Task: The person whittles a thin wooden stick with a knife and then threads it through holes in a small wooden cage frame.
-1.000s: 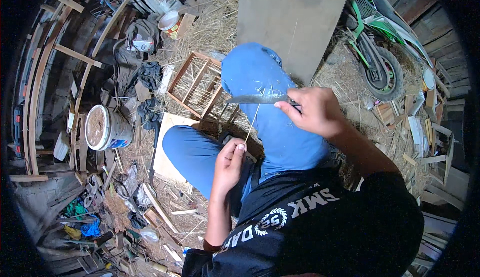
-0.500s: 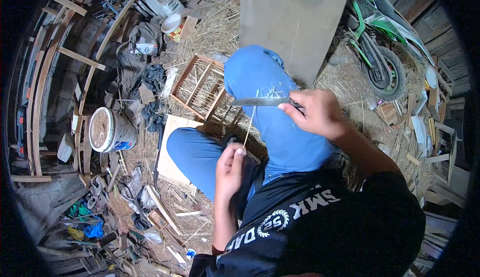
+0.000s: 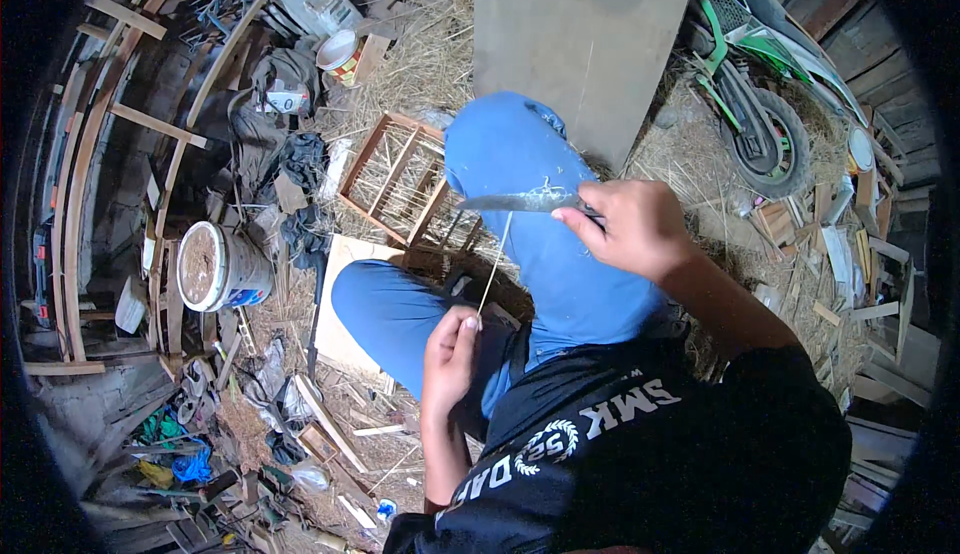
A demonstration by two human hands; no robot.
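My right hand [image 3: 630, 222] is closed round the handle of a knife [image 3: 515, 203], whose dark blade points left across my raised knee. Between thumb and fingers, my left hand [image 3: 452, 354] pinches the lower end of a thin pale wooden stick [image 3: 494, 272]. The stick slants up from that hand, and its upper part meets the blade's lower edge. Thin whitish shavings [image 3: 546, 192] lie on the blue trouser leg [image 3: 570, 264] just behind the knife. Beyond my left hand, a slatted wooden frame [image 3: 392, 176] rests on the straw.
A large flat board [image 3: 585, 29] lies ahead of my knee. To the left stand a white bucket [image 3: 203, 266] and a smaller tub [image 3: 340, 52]. A green and white motorbike [image 3: 765, 124] is at the right. Wood scraps [image 3: 325, 424] litter the straw-covered ground.
My left hand has moved down and slightly left with the stick's lower end, away from the knife. The knife and my right hand have stayed nearly in place.
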